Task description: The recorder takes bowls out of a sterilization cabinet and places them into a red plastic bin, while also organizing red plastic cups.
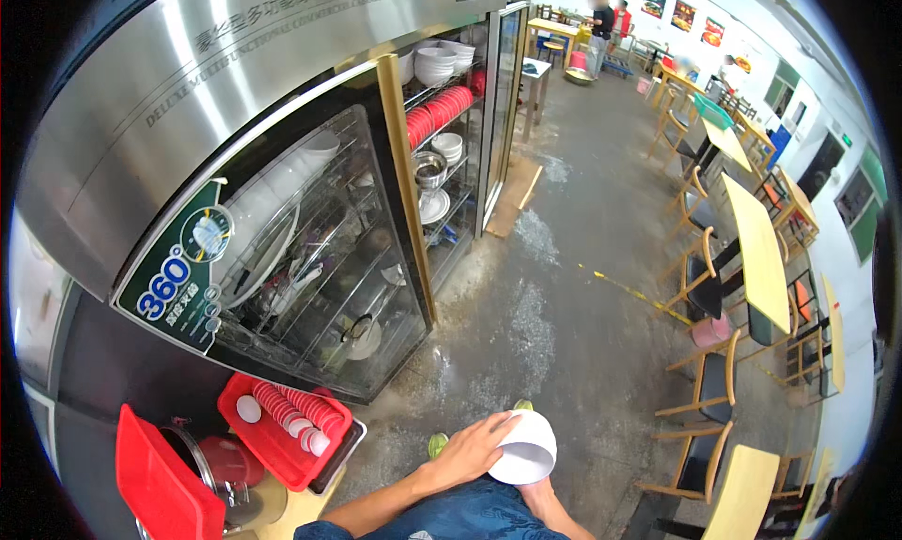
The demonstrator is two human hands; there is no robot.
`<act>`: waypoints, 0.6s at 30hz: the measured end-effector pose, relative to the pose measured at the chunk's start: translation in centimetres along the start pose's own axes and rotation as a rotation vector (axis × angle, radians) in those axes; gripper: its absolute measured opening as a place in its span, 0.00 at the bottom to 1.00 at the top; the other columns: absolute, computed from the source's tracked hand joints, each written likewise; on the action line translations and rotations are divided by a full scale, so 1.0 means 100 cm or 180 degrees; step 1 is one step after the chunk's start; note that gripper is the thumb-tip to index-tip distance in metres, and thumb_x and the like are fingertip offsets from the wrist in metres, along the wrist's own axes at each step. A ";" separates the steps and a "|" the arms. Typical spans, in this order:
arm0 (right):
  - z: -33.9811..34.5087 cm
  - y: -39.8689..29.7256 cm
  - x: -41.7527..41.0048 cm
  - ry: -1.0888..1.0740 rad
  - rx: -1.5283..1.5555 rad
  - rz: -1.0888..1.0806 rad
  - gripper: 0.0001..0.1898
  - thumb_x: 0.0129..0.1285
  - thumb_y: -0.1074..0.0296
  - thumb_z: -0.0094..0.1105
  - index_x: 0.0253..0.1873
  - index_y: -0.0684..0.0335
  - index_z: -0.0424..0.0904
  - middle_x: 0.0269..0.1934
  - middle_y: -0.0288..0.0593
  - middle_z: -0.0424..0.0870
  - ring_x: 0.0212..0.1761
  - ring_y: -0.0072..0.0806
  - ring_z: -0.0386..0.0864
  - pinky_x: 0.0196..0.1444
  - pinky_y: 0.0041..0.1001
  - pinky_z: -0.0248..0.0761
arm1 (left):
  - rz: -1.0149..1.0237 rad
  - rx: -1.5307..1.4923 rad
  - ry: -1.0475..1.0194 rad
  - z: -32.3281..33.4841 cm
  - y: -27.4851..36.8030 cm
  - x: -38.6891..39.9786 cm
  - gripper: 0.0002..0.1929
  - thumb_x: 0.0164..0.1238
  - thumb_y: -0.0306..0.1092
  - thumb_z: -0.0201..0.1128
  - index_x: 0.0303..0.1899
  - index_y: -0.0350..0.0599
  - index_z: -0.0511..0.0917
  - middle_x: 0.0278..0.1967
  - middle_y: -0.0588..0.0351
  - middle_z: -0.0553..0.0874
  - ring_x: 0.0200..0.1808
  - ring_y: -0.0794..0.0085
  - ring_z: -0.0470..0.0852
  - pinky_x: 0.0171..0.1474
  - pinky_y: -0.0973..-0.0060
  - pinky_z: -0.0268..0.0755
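A white bowl (541, 438) is held in front of my torso, tilted so that its hollow faces back towards me. My left hand (471, 447) is spread over its left side, fingertips on the outer wall. At the lower edge of the bowl is my right hand (539, 494), mostly hidden behind it. Ahead and to the left stands a steel dish cabinet (282, 54) with a glass door (303, 258) on its near side. Through the open far side show stacked white bowls (435, 67), a row of red dishes (438, 116) and steel bowls (428, 168).
A red tray (278, 462) of small white-and-red dishes is at lower left, beside a tilted red basket (165, 484) and a steel pot (243, 501). Tables (757, 258) and chairs (708, 392) line the right. A person (601, 22) stands far back. The floor (599, 329) has whitish patches.
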State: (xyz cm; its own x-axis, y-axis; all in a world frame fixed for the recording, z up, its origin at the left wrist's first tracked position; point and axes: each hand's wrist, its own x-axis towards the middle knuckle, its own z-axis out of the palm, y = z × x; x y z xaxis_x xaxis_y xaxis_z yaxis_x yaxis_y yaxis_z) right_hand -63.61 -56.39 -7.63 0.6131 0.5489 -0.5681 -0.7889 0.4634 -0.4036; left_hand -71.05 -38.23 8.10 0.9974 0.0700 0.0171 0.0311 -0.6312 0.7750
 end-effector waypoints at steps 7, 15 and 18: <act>0.010 -0.122 0.087 -0.0597 0.1013 0.0822 0.32 0.73 0.40 0.47 0.70 0.57 0.77 0.67 0.47 0.83 0.68 0.48 0.79 0.72 0.49 0.72 | -0.0243 0.0162 0.0637 0.021 0.027 0.114 0.30 0.70 0.29 0.63 0.74 0.46 0.70 0.72 0.46 0.75 0.67 0.46 0.79 0.68 0.57 0.75; 0.002 -0.214 0.160 -0.0765 0.0857 0.0937 0.31 0.75 0.40 0.45 0.70 0.56 0.77 0.66 0.46 0.83 0.68 0.45 0.79 0.72 0.48 0.72 | -0.0461 0.0170 0.1004 0.042 0.062 0.217 0.31 0.67 0.22 0.61 0.73 0.47 0.72 0.71 0.46 0.76 0.68 0.46 0.78 0.69 0.57 0.74; 0.000 -0.234 0.181 -0.0736 0.0860 0.1010 0.30 0.75 0.40 0.45 0.69 0.56 0.78 0.65 0.45 0.83 0.67 0.45 0.79 0.72 0.47 0.72 | -0.0558 0.0158 0.0999 0.045 0.063 0.241 0.32 0.67 0.22 0.59 0.74 0.48 0.71 0.71 0.45 0.75 0.68 0.45 0.78 0.69 0.57 0.74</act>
State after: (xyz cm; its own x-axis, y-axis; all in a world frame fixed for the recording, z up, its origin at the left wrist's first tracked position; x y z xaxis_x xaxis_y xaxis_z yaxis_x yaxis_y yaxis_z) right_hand -34.05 -57.30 -8.46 0.3611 0.8188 -0.4464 -0.9184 0.3953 -0.0178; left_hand -46.55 -44.05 10.55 0.9083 0.4094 0.0855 0.2108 -0.6247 0.7519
